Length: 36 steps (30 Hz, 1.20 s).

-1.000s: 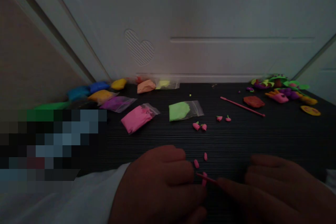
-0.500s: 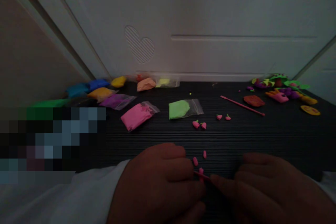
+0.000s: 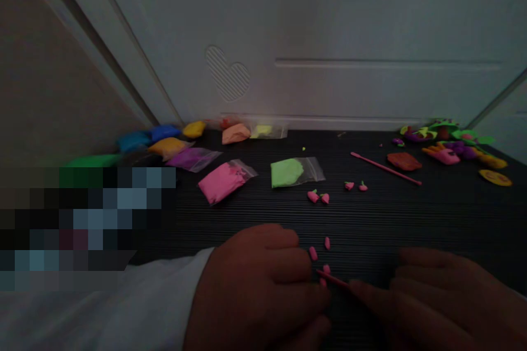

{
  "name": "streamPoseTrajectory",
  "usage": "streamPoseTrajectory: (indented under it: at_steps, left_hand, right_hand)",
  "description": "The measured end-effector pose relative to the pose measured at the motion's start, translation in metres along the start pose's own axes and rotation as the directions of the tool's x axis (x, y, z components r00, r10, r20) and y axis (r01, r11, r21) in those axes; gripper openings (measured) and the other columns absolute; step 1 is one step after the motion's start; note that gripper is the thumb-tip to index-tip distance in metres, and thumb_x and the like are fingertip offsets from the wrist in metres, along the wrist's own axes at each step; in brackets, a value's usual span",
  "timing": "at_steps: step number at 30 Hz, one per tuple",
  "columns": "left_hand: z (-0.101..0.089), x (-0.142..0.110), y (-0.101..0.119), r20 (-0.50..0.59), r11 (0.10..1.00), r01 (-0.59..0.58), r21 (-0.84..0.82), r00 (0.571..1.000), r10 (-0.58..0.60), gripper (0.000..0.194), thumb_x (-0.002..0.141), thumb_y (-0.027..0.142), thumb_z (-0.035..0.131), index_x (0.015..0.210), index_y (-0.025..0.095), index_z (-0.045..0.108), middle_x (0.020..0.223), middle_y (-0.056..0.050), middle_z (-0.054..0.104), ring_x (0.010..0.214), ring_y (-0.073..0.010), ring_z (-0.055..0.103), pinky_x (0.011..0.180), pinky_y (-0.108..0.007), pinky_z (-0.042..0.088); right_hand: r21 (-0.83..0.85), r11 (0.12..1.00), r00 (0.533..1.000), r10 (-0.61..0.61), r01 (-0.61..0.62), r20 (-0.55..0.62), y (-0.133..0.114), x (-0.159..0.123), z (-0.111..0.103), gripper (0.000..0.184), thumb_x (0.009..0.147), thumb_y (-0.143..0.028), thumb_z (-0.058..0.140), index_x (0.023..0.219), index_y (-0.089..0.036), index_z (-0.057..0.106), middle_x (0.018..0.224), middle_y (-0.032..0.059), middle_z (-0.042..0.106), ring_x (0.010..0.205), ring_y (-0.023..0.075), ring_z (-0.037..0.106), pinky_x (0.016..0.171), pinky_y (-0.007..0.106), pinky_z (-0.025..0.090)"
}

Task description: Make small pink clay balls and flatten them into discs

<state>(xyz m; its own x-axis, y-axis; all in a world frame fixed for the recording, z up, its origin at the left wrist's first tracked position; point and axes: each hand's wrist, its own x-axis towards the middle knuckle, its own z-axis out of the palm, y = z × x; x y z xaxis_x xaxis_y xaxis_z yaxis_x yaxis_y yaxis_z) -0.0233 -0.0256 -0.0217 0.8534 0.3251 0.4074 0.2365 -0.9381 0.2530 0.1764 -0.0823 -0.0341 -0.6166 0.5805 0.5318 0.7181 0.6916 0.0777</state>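
Observation:
My right hand is closed on a thin pink clay modelling tool, index finger stretched along it. The tool's tip lies across a small pink clay piece. My left hand is curled with its fingertips at the lower end of that clay piece, which they partly hide. Just beyond lie two more small pink clay rolls, one near my left knuckles and another roll slightly farther off. Farther up are several little pink clay shapes with green tops.
A pink clay bag and a light green clay bag lie mid-table. Several coloured bags, including a purple one, line the back left. Another pink tool, a red-brown clay lump and finished clay shapes are at right.
The tool's tip has pulled back to the right from my left fingers, along with my right hand. The whole view has shifted slightly.

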Motion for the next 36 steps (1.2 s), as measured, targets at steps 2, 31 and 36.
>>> streamPoseTrajectory:
  at_steps: [2, 31, 36]
  left_hand:
    - [-0.003, 0.001, 0.0, 0.034, 1.0, -0.017, 0.009, 0.999, 0.017, 0.021, 0.077, 0.019, 0.042, 0.063, 0.017, 0.057, 0.058, 0.001, 0.051, 0.055, -0.0119, 0.04, 0.049, -0.027, 0.026]
    - [-0.006, -0.001, -0.001, 0.053, 0.995, -0.094, -0.023, 0.994, 0.095, 0.029, 0.081, 0.023, 0.038, 0.056, 0.017, 0.053, 0.055, -0.001, 0.051, 0.055, -0.0127, 0.042, 0.052, -0.028, 0.029]
    - [-0.01, 0.0, -0.002, 0.082, 0.997, -0.078, -0.027, 0.993, 0.079, 0.023, 0.08, 0.023, 0.04, 0.065, 0.018, 0.058, 0.057, -0.001, 0.053, 0.055, -0.0128, 0.043, 0.053, -0.028, 0.031]
  right_hand:
    - [0.005, 1.0, 0.999, -0.014, 0.013, 0.041, 0.0, 0.0, 0.0, 0.027, 0.086, -0.017, 0.028, 0.092, -0.018, 0.054, 0.052, -0.0064, 0.056, 0.044, 0.0087, 0.052, 0.053, 0.028, 0.039]
    - [0.027, 0.999, 0.999, -0.016, 0.018, -0.049, 0.002, -0.007, 0.002, 0.024, 0.084, -0.016, 0.032, 0.095, -0.021, 0.052, 0.053, -0.0076, 0.058, 0.044, 0.0075, 0.05, 0.063, 0.029, 0.037]
    - [0.028, 0.999, 1.0, -0.02, 0.02, -0.024, 0.001, -0.012, 0.002, 0.024, 0.084, -0.015, 0.032, 0.097, -0.021, 0.051, 0.053, -0.0081, 0.058, 0.044, 0.0075, 0.05, 0.065, 0.03, 0.037]
